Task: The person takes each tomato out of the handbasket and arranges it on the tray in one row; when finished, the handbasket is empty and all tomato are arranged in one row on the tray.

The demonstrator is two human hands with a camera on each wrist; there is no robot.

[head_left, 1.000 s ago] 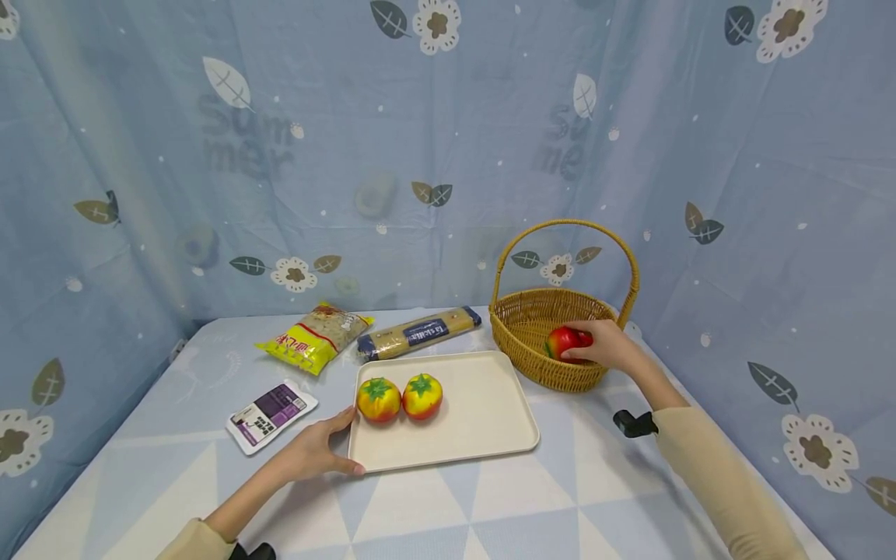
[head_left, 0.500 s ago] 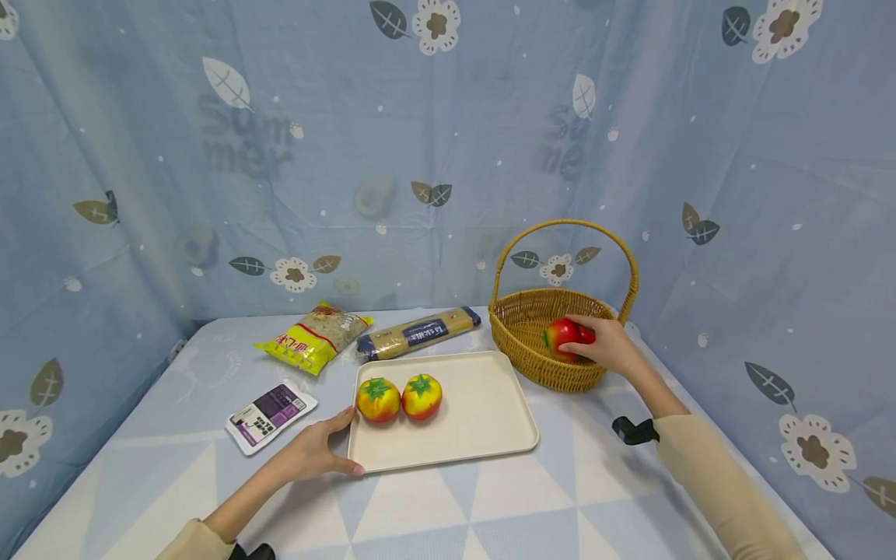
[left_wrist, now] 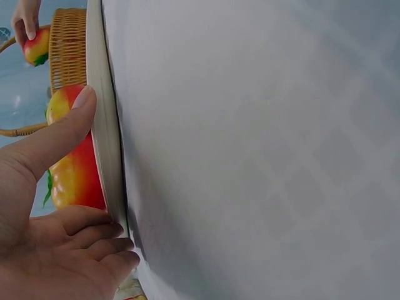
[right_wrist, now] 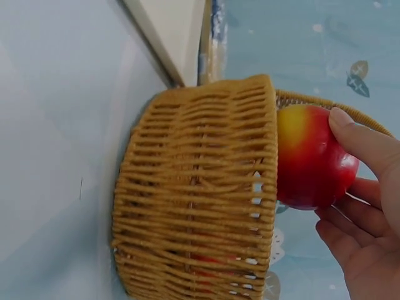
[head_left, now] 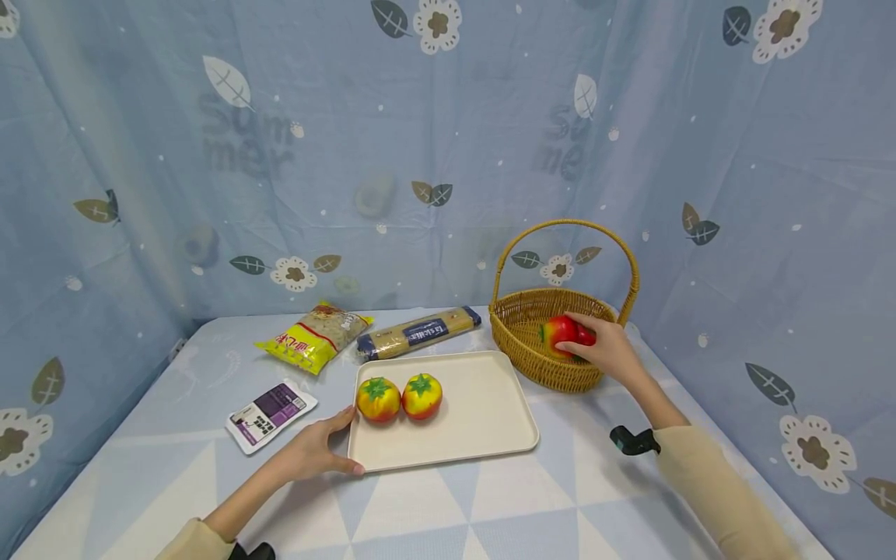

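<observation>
In the head view my right hand (head_left: 605, 348) grips a red-and-yellow toy tomato (head_left: 558, 334) over the right side of the wicker basket (head_left: 539, 365). From the right wrist, this tomato (right_wrist: 312, 156) shows at rim height, thumb on one side and fingers on the other. A red patch shows low through the weave; its kind is hidden. My left hand (head_left: 315, 449) rests at the left end of a cream tray (head_left: 476, 420), thumb along its near edge, fingers at its left edge. Two toy tomatoes, a left one (head_left: 379, 400) and a right one (head_left: 422, 397), sit side by side on it.
Behind the tray lie a yellow snack-like bag (head_left: 315, 338) and a pack of spaghetti (head_left: 420, 333). A purple-and-white packet (head_left: 271, 416) lies left of the tray. The basket's tall arched handle (head_left: 567, 223) rises near my right hand. Blue curtains surround the table.
My right hand has lifted the toy tomato slightly and shifted it a little to the left at the basket. The left hand and the tray have stayed in place.
</observation>
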